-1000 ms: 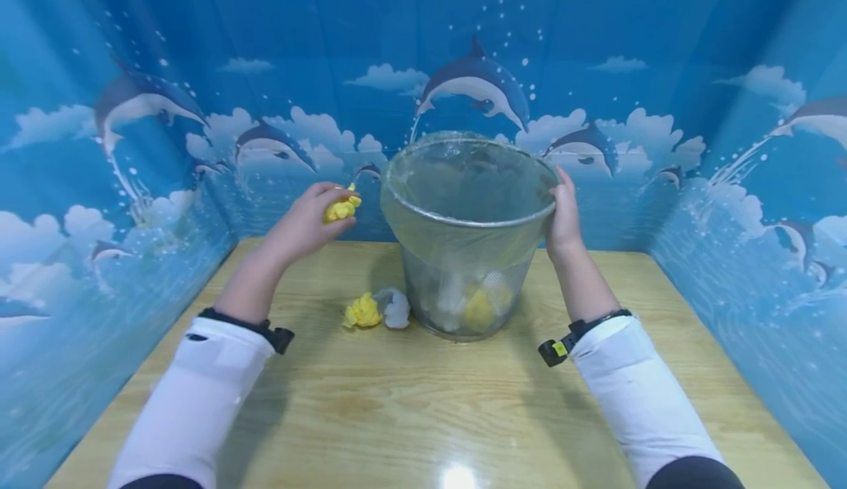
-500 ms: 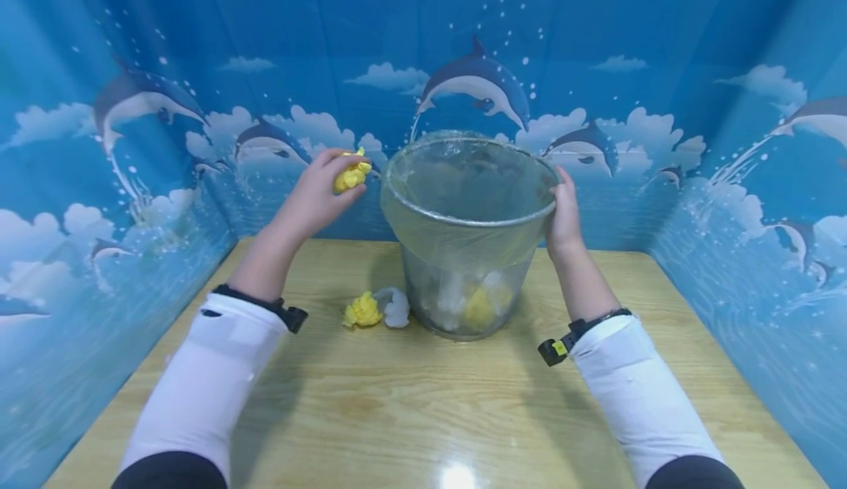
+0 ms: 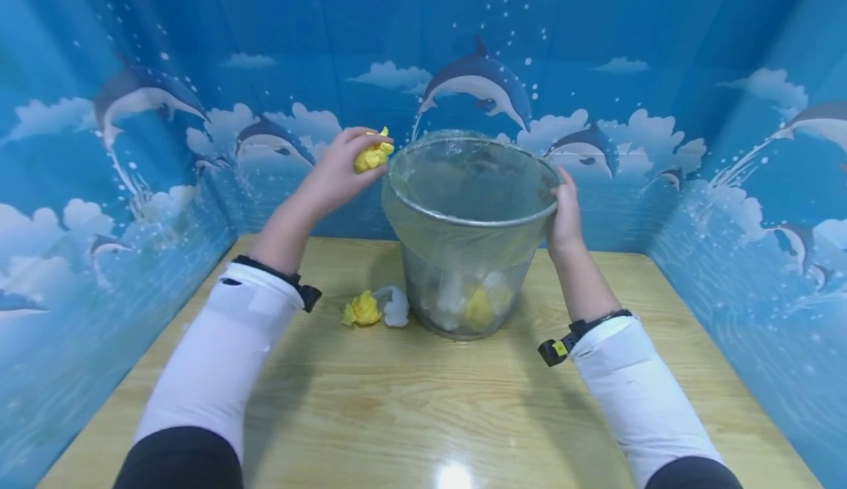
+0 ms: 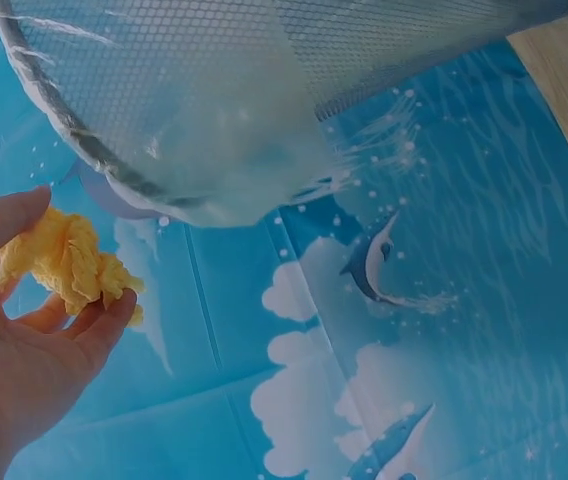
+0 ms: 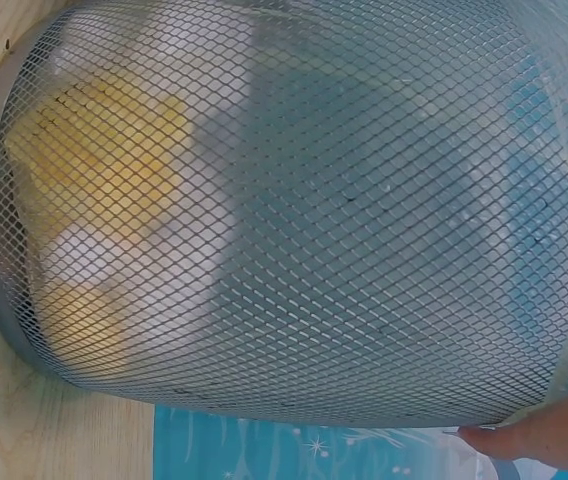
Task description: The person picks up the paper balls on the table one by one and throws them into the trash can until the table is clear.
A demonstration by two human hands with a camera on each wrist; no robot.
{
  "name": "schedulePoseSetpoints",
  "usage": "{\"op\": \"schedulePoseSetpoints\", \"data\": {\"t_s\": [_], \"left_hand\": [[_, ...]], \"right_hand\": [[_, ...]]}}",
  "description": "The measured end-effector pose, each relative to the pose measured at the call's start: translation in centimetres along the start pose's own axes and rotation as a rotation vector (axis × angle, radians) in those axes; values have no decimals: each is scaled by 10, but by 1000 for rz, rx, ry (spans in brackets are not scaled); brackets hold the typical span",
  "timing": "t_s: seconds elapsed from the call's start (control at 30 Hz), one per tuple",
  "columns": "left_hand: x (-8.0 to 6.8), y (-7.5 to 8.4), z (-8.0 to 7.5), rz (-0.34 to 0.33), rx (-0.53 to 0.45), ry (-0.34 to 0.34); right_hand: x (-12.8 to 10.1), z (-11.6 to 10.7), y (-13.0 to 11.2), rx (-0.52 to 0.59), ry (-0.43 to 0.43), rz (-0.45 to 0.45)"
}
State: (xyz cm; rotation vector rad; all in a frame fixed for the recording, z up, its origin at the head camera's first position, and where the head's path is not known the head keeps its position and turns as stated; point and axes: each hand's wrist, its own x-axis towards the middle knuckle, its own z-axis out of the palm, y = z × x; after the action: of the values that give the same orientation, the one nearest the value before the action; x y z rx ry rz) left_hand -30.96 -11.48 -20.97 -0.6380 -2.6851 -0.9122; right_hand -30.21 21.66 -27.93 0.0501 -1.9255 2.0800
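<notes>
A crumpled yellow paper ball (image 3: 373, 155) is pinched between the thumb and fingers of my left hand (image 3: 339, 169), beside the left rim of a wire-mesh wastebasket (image 3: 456, 254). In the left wrist view the yellow ball (image 4: 69, 258) shows close below the basket's rim (image 4: 84, 145). A clear plastic bag (image 3: 423, 213) lines the basket and folds over its rim. My right hand (image 3: 565, 213) grips the rim at the right side; in the right wrist view its thumb (image 5: 534, 437) lies against the mesh. Yellow and white crumpled paper (image 5: 104, 160) shows through the mesh at the bottom.
Another yellow paper ball (image 3: 362, 309) and a white crumpled paper (image 3: 395, 307) lie on the wooden table (image 3: 370, 415), just left of the basket's base. A blue curtain with dolphins (image 3: 317, 33) encloses the table at the back and both sides.
My left hand has moved up and to the right with the yellow paper ball, from left of the basket to its rim. The right hand and basket have stayed put.
</notes>
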Motion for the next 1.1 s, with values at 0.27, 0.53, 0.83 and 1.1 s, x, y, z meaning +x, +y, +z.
{"op": "schedulePoseSetpoints", "data": {"t_s": [0.27, 0.53, 0.83, 1.1], "left_hand": [[15, 16, 10, 58, -5, -20], [27, 33, 28, 89, -39, -42], [36, 50, 45, 124, -37, -73], [42, 61, 56, 97, 8, -140]], "right_hand": [[-1, -1, -1, 6, -11, -10], [0, 0, -1, 35, -9, 0], [0, 1, 0, 33, -12, -1], [1, 1, 0, 31, -16, 8]]}}
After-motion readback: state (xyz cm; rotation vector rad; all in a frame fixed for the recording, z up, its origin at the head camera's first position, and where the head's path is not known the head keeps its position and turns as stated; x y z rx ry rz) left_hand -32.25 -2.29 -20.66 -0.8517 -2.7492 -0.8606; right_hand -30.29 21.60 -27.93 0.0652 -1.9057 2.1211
